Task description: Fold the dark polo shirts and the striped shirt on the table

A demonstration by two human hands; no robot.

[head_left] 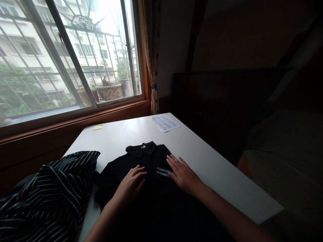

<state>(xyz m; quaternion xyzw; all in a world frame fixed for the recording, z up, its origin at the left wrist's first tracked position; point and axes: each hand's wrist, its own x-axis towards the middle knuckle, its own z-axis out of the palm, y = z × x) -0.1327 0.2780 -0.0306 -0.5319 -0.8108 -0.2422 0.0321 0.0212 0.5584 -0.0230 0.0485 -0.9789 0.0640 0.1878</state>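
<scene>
A black collared shirt [151, 188] lies spread on the white table, its collar pointing away from me. Two pale stripes cross its chest on the right, and a small label shows inside the collar. My left hand [131, 183] rests on the left side of the shirt front with fingers loosely extended. On the right side, my right hand [183, 174] lies flat with fingers spread, its thumb by the pale stripes. Neither hand grips anything that I can see. The lower part of the shirt is lost in shadow.
A striped dark garment [58, 188] is heaped along the left of the white table [214, 174]. Printed papers [166, 123] and a yellow sticky note [98, 127] lie toward the far edge. Beyond stand a barred window [75, 53] and a tied curtain [153, 67]. Dark furniture fills the right.
</scene>
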